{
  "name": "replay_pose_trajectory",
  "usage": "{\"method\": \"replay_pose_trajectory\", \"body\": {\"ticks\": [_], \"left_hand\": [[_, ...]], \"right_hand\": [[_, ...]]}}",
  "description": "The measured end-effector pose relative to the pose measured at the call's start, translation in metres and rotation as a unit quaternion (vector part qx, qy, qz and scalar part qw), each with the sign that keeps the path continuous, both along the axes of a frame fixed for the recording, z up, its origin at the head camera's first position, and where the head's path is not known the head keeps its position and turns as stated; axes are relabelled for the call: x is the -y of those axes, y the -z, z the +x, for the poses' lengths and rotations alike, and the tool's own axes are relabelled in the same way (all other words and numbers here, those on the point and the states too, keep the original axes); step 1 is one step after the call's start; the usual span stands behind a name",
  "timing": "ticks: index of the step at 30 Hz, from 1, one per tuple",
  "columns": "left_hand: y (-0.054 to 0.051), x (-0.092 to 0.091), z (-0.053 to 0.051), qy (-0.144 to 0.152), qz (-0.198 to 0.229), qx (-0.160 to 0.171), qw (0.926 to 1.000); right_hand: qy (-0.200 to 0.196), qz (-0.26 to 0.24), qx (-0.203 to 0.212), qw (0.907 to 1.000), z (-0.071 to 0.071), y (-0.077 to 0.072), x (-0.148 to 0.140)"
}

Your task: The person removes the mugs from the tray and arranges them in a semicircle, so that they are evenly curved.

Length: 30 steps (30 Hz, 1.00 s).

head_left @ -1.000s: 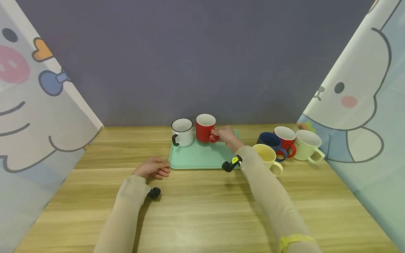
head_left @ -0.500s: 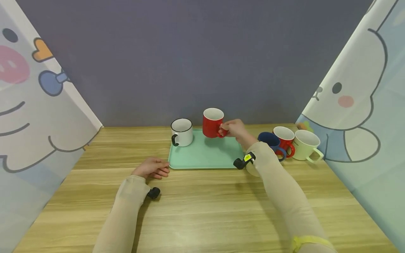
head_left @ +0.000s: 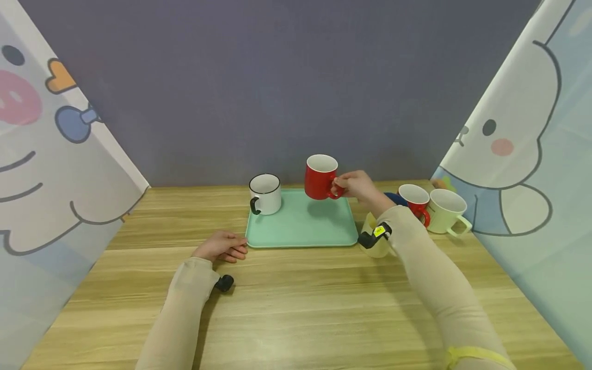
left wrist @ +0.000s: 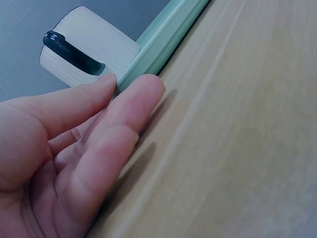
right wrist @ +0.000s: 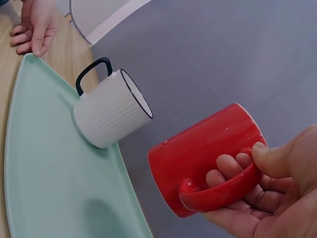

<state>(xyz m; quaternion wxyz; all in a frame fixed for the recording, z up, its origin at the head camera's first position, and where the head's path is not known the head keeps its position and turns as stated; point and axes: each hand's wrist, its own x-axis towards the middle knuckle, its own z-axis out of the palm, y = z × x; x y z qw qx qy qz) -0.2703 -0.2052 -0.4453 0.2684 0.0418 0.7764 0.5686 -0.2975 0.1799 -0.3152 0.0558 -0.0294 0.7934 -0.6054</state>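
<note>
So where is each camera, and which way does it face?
Head: on the head, facing forward and down over the tray; both sleeves, left hand and right hand show.
Left wrist: on that wrist, facing the left hand, tray's edge and white mug.
Right wrist: on that wrist, facing the right hand holding a red mug, left hand beyond.
Both wrist views share tray, white mug and left hand.

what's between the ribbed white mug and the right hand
A red mug, held by the right hand above the mint-green tray, lies between that hand and the ribbed white mug, as the head view shows.
</note>
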Motion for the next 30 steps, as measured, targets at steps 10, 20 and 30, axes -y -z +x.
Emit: {"method": "replay_pose_trajectory", "body": {"ticks": [10, 20, 30], "left_hand": [[0.0, 0.001, 0.0, -0.006, 0.001, 0.0, 1.0], [-0.002, -0.001, 0.003, -0.01, 0.004, -0.002, 0.9999], [0.0, -0.001, 0.003, -0.017, 0.001, 0.003, 0.9998]], "right_hand": [[-0.02, 0.021, -0.015, 0.9995, 0.007, -0.012, -0.021], [-0.024, 0.029, -0.013, 0.9992, 0.012, -0.016, -0.052], [-0.018, 0.04, -0.016, 0.9989, 0.021, -0.018, -0.092]]}}
